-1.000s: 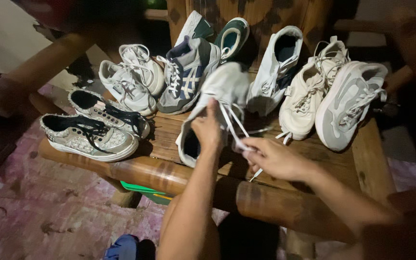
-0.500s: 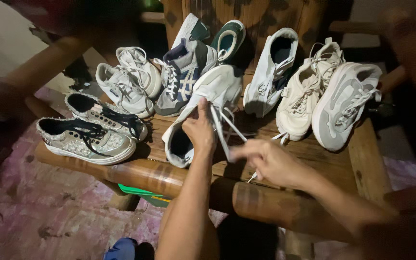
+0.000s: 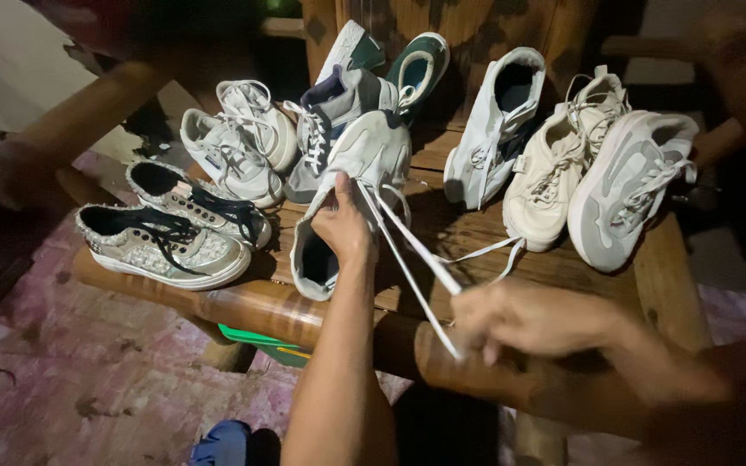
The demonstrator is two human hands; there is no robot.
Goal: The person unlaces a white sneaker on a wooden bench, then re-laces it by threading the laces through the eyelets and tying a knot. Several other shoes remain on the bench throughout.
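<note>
A pale grey-white sneaker (image 3: 351, 185) lies near the front middle of the wooden bench (image 3: 243, 306), toe pointing to 12 o'clock, opening toward the front rail. The left hand (image 3: 343, 229) grips it at the tongue, fingers curled over the upper and thumb pressed against it. Two white laces (image 3: 407, 255) run taut from the shoe toward 5 o'clock. The right hand (image 3: 533, 319) is closed around their far ends, pinching them in a loose fist; it is blurred, so the exact finger placement cannot be told.

At 9 o'clock of the held shoe, a pair of silver glitter shoes with black laces (image 3: 166, 246) sits at the bench's left front corner. At 11 o'clock, a pair of white lace-up sneakers (image 3: 235, 147) lies side by side. At 12 o'clock, a grey and navy sneaker (image 3: 325, 121) touches the held shoe's toe, with a teal-lined shoe (image 3: 416, 65) propped behind it. At 2 o'clock stands a white high-top (image 3: 489, 129), and beyond it, at 3 o'clock, two chunky cream sneakers (image 3: 597, 173) lean together.

Below the bench, something green (image 3: 256, 338) shows under the front rail, above a pink patterned floor (image 3: 62, 388).
</note>
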